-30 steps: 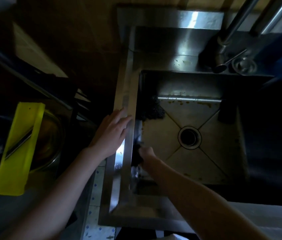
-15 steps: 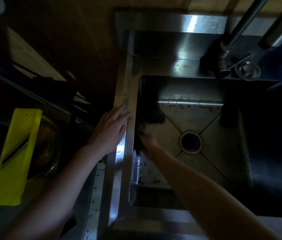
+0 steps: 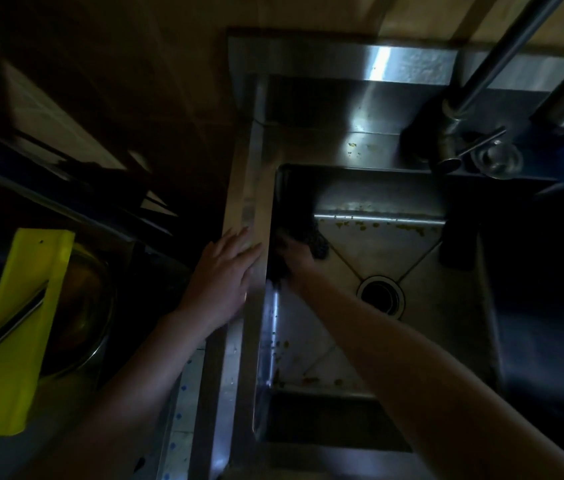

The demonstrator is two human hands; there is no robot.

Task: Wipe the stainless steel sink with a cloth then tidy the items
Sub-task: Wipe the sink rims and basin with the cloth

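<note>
Left hand (image 3: 220, 275) flat on the steel sink rim (image 3: 249, 209); right hand (image 3: 296, 259) grips dark nubbly cloth (image 3: 317, 240).

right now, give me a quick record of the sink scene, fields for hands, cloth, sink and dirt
sink: steel, drain at the centre
cloth: dark, bunched at the left wall
left hand: flat on the left rim
right hand: in the basin, holds the cloth
dirt: food bits along the back edge
beside sink: yellow slicer over a bowl
</note>
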